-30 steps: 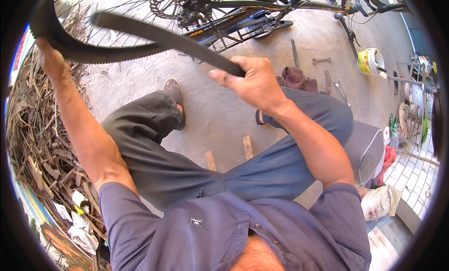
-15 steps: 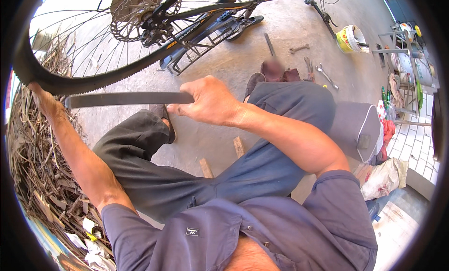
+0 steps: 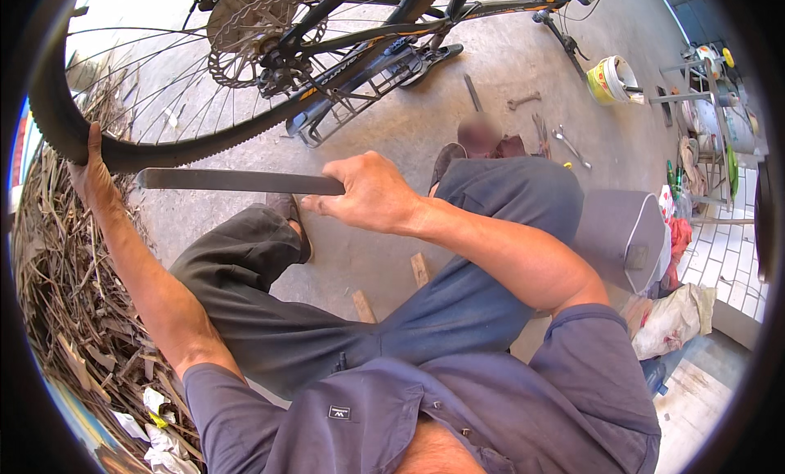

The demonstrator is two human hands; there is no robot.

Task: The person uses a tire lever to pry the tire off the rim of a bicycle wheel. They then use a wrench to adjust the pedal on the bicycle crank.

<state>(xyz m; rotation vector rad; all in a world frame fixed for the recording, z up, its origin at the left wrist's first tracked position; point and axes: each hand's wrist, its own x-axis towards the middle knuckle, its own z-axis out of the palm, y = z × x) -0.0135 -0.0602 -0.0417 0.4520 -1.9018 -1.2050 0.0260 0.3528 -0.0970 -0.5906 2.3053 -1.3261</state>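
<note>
An upside-down bicycle stands in front of me, its wheel with a black knobbly tyre [image 3: 204,144] reaching across the upper left. My left hand [image 3: 92,173] grips this tyre low on its left side, one digit lying up against the sidewall; the other fingers are partly hidden. Closed round one end of a flat dark metal bar [image 3: 237,180] is my right hand [image 3: 372,194]. The bar points left, almost level, its rounded free end just below the tyre and apart from my left hand. A brake disc [image 3: 253,34] and spokes show at the wheel's hub.
Spanners [image 3: 571,147] and another dark bar [image 3: 473,92] lie on the concrete floor. A yellow-and-white bucket [image 3: 609,80] stands at the far right, near a metal rack [image 3: 711,106]. Dry sticks [image 3: 65,261] are heaped at left. Two wood pieces [image 3: 420,270] lie between my legs.
My left hand has shifted on the tyre, with a digit now showing up along its sidewall. The bar in my right hand sits slightly lower and farther right; the whole view has shifted a little.
</note>
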